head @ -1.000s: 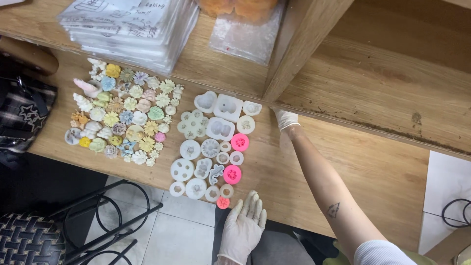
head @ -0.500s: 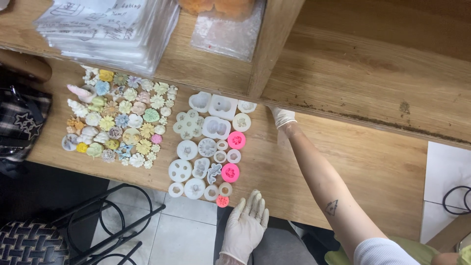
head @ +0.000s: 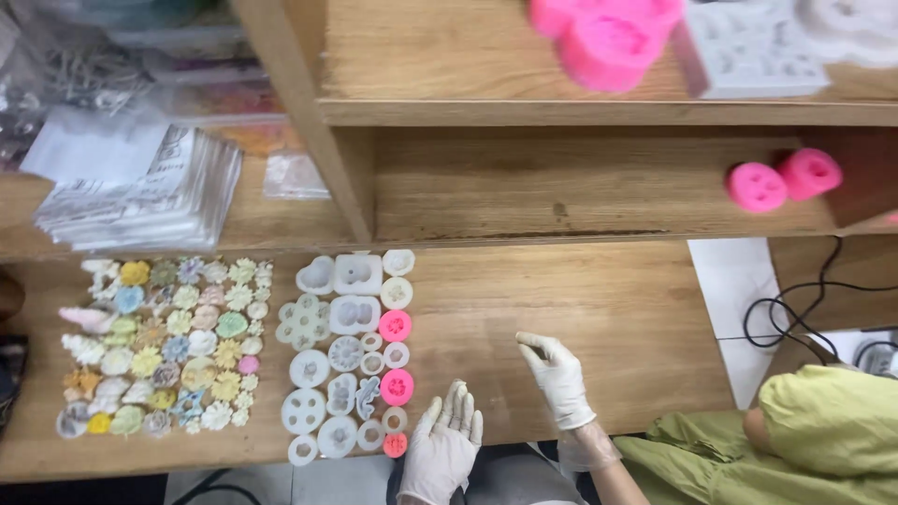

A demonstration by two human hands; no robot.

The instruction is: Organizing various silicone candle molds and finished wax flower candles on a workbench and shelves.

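Observation:
Both my hands wear white gloves. My left hand (head: 442, 444) rests flat at the front edge of the wooden table (head: 599, 309), fingers stretched out and slightly apart, just right of the rows of white and pink silicone moulds (head: 348, 355). It holds nothing. My right hand (head: 558, 372) hovers over bare wood to the right, fingers curled and thumb meeting forefinger. Whether something small is pinched there I cannot tell. Left of the moulds lies a block of small pastel flower-shaped castings (head: 164, 346).
A wooden shelf unit (head: 599, 112) stands at the table's back, with an upright post (head: 323, 159). Pink moulds (head: 784, 178) sit on its shelves. Stacked clear packets (head: 150, 192) lie at left. Black cables (head: 795, 318) and white paper (head: 734, 281) are at right.
My right hand has drawn back from the far side by the shelf post to the near middle of the table. The view has swung up and right. My left hand has barely moved.

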